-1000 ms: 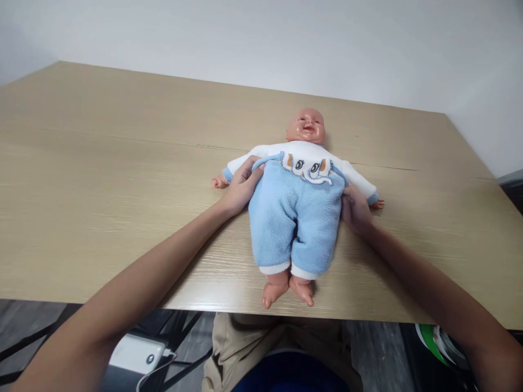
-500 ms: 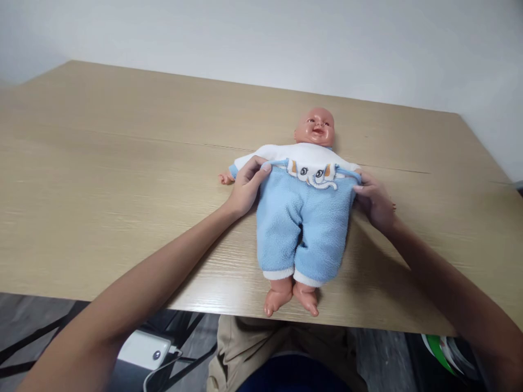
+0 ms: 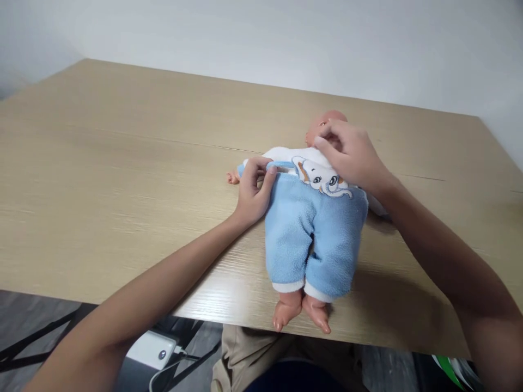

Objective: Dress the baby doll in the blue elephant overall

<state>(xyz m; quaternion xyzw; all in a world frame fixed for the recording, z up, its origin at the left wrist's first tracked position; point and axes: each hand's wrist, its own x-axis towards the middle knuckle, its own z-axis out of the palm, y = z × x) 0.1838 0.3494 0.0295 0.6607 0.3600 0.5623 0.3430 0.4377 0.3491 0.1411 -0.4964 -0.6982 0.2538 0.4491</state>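
- The doll (image 3: 310, 218) lies on its back on the table (image 3: 122, 163), close to the near edge and a little right of the middle. Its bare feet (image 3: 300, 313) point to the person and reach almost to that edge.
- The doll wears blue trousers (image 3: 316, 239) of soft fleece and a white top (image 3: 286, 155). An elephant patch (image 3: 322, 177) sits on the front, just above the trousers.
- The left hand (image 3: 252, 190) is at the doll's side, at the waistband (image 3: 281, 165). Its thumb and fingers are pressed together and pinch the edge of the waistband.
- The right hand (image 3: 353, 158) lies over the doll's chest and covers most of the face; only the top of the head (image 3: 327, 117) shows behind it. The fingers are bent and the tips rest at the neck of the white top. It cannot be told whether cloth is caught between them.
- One small doll hand (image 3: 232, 177) sticks out from the sleeve, just beside the left hand.
- Both forearms of the person reach over the near edge of the table.
- Under the table a white device (image 3: 151, 348) with a cable is seen, and beside it the beige trousers (image 3: 249, 354) of the person.
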